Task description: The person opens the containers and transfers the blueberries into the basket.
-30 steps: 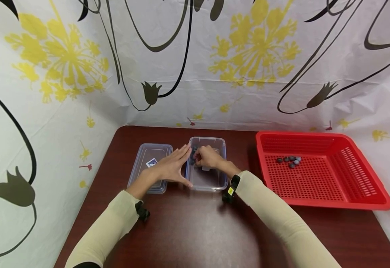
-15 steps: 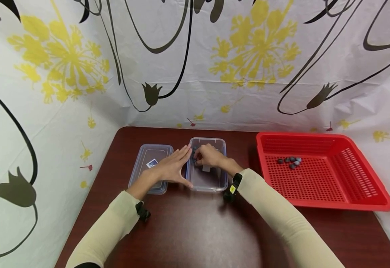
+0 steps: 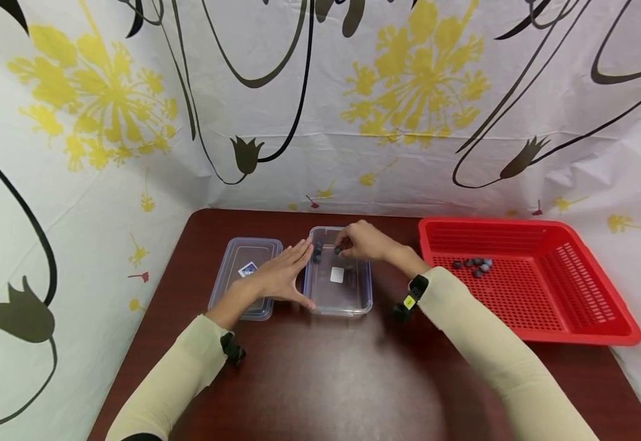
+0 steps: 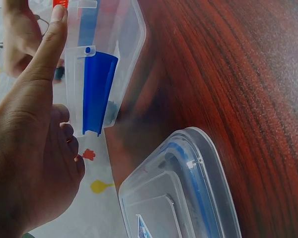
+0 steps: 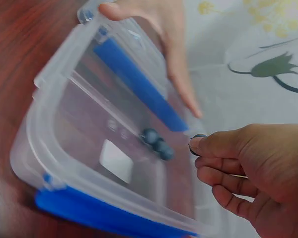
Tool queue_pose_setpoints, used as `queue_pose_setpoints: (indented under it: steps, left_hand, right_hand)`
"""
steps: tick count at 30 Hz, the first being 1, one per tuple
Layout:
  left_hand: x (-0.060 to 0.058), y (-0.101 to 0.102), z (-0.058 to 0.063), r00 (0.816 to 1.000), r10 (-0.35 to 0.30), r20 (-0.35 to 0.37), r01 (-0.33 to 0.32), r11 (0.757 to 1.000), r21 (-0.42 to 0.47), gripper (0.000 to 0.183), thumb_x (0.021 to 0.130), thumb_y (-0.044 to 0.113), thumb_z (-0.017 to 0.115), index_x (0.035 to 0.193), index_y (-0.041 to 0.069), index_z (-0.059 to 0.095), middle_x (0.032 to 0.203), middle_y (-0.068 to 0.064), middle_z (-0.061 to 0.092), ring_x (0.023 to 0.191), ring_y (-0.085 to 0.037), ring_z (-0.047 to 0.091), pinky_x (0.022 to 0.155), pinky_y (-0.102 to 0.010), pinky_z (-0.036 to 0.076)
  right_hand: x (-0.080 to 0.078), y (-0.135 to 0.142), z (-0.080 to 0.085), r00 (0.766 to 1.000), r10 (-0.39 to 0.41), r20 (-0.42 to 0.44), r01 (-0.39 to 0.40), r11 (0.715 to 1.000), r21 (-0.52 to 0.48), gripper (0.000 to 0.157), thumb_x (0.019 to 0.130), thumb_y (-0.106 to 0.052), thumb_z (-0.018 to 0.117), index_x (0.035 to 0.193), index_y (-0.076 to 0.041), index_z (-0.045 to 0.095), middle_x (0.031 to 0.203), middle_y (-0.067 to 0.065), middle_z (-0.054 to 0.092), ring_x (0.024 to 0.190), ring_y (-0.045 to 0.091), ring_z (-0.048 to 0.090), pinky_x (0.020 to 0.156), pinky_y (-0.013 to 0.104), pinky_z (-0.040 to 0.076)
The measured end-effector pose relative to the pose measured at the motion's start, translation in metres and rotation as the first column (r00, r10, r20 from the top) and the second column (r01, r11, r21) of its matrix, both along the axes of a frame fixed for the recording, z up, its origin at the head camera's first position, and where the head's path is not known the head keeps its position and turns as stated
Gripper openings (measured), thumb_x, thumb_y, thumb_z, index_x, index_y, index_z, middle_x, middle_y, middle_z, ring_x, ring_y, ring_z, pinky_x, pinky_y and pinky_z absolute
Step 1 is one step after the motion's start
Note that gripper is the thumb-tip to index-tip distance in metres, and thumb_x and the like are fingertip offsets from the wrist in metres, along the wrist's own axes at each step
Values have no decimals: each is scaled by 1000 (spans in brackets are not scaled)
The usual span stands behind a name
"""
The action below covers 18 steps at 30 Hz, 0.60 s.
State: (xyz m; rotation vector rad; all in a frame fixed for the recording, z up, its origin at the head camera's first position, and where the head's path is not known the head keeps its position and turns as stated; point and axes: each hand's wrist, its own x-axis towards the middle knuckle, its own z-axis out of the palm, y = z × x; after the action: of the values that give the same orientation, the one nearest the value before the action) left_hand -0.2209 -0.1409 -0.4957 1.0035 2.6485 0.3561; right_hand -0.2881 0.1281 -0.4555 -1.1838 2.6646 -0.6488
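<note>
My right hand pinches a single blueberry between thumb and fingertip, above the far part of a clear plastic container with blue side clips. Inside, several other blueberries lie against the left wall, near a white label. My left hand is spread along the container's left side, its thumb near the front corner and its straight fingers toward the back. In the left wrist view the left hand lies beside the blue clip.
A clear lid with a blue-and-white sticker lies left of the container, partly under my left forearm. At the right stands a red perforated basket holding several blueberries. Behind the dark wooden table hangs a flower-patterned sheet.
My right hand has risen from the container's left side and moved right with a blueberry in its fingertips, uncovering the berries and label inside. My left hand stays in place.
</note>
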Motion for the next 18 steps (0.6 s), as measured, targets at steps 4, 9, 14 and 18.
queue_pose_setpoints:
  steps: [4,9,14,18]
  left_hand:
    - [1,0,1,1000,-1,-6,1,1000,-6,141,79,75,80,169,1,0,177,-15,-10,165,-31,-4,133,-48,7]
    - [2,0,0,1000,-5,-7,4,1000,-10,141,78,75,80,169,0,1,178,-16,-9,165,-33,-2,133,-48,7]
    - [2,0,-1,1000,0,0,0,1000,-4,142,78,75,80,169,0,1,178,-15,-10,165,-32,-3,133,-48,6]
    - [1,0,2,1000,11,20,-11,1000,-3,143,77,76,80,169,2,-1,178,-14,-12,164,-29,-7,133,-47,5]
  right_hand:
    - [1,18,20,1000,-10,-26,9,1000,-18,19,85,-6,86,103,-2,81,93,6,81,84,18,77,79,38,63]
    - [5,46,43,999,2,-33,-3,999,-38,18,84,-3,86,101,-2,80,93,6,80,82,17,76,77,39,63]
    - [12,82,60,999,-29,-31,28,999,-28,16,86,-4,87,101,-4,81,94,5,79,81,13,73,75,39,62]
    - [14,115,66,998,-63,-28,63,998,-7,17,87,-5,86,103,-6,81,94,2,79,81,11,72,73,33,61]
